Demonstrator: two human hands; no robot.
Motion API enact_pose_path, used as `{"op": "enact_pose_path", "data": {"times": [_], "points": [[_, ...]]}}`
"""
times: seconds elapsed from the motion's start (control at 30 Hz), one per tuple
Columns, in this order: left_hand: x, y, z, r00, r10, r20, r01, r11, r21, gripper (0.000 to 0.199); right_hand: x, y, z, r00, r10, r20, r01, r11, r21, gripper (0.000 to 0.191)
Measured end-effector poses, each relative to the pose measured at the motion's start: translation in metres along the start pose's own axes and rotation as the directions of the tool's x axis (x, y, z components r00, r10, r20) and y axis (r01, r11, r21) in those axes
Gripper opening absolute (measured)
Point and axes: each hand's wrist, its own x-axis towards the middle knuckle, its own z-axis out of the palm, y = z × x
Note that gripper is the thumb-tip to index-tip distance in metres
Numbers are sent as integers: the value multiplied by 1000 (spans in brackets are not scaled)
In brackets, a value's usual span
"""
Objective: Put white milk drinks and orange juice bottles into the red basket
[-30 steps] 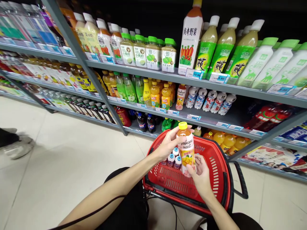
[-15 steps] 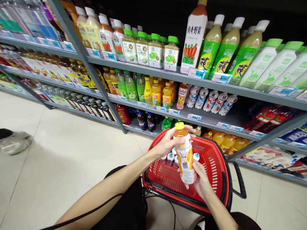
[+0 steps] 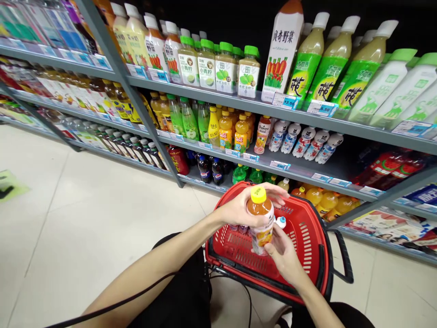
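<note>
Over the red shopping basket, both my hands hold one juice bottle with a yellow cap and amber contents. My left hand wraps round its upper part, below the cap, with the thumb across the front. Lower down, my right hand grips the bottle's side near the base. The bottle stands nearly upright, its cap tipped toward me. Inside the basket, a small bottle with a blue-and-white cap shows to the right of the held bottle; more small bottles are partly hidden behind my left hand.
Shelves of drinks run across the front, with a Tropicana bottle on the middle shelf beside small white bottles. The basket's black handle sticks out to the right. A black cable crosses my left arm. Tiled floor lies left.
The bottle has turned in my hands, so its fruit picture faces more toward me, and it is now lower and more foreshortened. The foot at the left has left the view.
</note>
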Motion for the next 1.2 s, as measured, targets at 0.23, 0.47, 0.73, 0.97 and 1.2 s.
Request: {"op": "enact_pose_path", "data": {"times": [0.23,0.47,0.73,0.97,1.2], "points": [[-1,3,9,998,-53,-28,55,996,71,62,0,11,-2,999,-49,-20,47,997,-69,55],[-2,4,18,998,-52,44,43,982,184,53,-1,14,-13,999,-26,-36,17,973,-232,56],[-2,5,20,996,-46,75,30,977,211,48,-3,18,-14,999,-20,-50,8,969,-246,53],[-3,2,17,997,-52,59,38,976,215,48,-5,28,-18,997,-2,-83,-17,972,-232,55],[-3,1,17,998,-55,42,45,974,221,49,-6,30,-20,997,-3,-78,-16,968,-250,58]]}}
